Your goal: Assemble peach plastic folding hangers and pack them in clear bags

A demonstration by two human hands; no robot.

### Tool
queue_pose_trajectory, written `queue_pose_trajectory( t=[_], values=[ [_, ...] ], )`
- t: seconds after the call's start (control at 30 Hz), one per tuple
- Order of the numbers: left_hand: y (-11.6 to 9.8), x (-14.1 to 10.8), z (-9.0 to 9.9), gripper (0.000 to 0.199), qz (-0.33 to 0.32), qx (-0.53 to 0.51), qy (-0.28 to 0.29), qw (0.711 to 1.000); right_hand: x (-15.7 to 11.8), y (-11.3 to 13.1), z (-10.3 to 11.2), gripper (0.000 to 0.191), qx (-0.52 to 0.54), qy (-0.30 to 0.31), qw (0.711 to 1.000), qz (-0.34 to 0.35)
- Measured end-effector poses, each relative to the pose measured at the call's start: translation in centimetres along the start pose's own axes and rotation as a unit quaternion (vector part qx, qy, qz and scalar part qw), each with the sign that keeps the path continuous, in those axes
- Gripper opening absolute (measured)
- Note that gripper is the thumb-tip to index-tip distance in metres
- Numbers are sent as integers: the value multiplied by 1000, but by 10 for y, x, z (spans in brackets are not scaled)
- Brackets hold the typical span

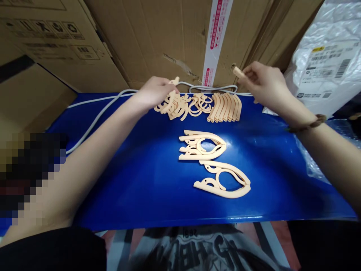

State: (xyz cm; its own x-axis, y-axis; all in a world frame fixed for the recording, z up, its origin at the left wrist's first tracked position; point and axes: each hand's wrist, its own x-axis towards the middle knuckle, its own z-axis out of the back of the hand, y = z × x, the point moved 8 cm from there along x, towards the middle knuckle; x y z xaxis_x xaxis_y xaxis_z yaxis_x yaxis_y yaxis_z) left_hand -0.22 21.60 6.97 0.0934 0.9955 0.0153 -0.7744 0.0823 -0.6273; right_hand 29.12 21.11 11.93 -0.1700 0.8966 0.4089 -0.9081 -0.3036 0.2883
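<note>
My left hand (156,91) is closed over the left end of the parts pile, with the end of a peach-coloured hanger piece (175,81) sticking out past its fingers. My right hand (263,81), raised at the right, grips a hanger arm (239,72) whose one end points up and left. Below the left hand lies a heap of small hanger parts (176,107), beside loose hook pieces (199,103). A row of curved hanger arms (225,108) lies to their right. Closer to me, folded hangers (220,137) are stacked, and another folded hanger (232,194) touches or nearly touches them.
The parts lie on a blue tabletop (135,180). Cardboard boxes (158,41) stand along its back edge, with a white cable (98,122) running before them. A white plastic package (324,64) stands at the right, above some clear wrap (313,158).
</note>
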Motion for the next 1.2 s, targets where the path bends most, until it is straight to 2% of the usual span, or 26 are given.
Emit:
queue_pose_trajectory(
  t=[0.03, 0.13, 0.27, 0.37, 0.43, 0.53, 0.67, 0.77, 0.83, 0.93, 1.07, 1.2],
  values=[
    [15, 6, 4, 27, 34, 35, -7, 999, -5, 1, -1, 29, -30, 4, 999, 23],
    [52, 14, 8, 27, 84, 82, -18, 993, -27, 8, -10, 24, -105, 35, 989, 94],
    [77, 12, 4, 31, 111, 138, -8, 984, -58, 8, -31, 27, -146, 103, 969, 169],
    [77, 8, 7, 41, 113, 169, -19, 979, -70, 4, -43, 34, -215, 113, 949, 200],
    [75, 6, 9, 46, 111, 183, -7, 977, -72, 0, -46, 36, -257, 106, 940, 197],
    [74, 1, 10, 53, 109, 204, 32, 972, -71, -4, -46, 36, -261, 99, 945, 170],
    [73, -11, 16, 60, 119, 244, 43, 962, -71, -7, -49, 37, -238, 122, 951, 152],
    [69, -20, 11, 78, 132, 247, 62, 958, -71, -8, -51, 38, -222, 133, 955, 148],
    [65, -24, 6, 91, 150, 236, 68, 958, -69, -5, -48, 38, -211, 112, 962, 132],
    [54, -27, -3, 105, 161, 232, 68, 957, -69, 17, -38, 35, -196, 56, 970, 133],
    [39, -27, -19, 114, 134, 250, 97, 954, -83, 69, -36, 35, -186, 60, 958, 211],
    [39, -24, -20, 96, 113, 255, 88, 956, -117, 114, -28, 31, -165, 80, 934, 307]
  ],
)
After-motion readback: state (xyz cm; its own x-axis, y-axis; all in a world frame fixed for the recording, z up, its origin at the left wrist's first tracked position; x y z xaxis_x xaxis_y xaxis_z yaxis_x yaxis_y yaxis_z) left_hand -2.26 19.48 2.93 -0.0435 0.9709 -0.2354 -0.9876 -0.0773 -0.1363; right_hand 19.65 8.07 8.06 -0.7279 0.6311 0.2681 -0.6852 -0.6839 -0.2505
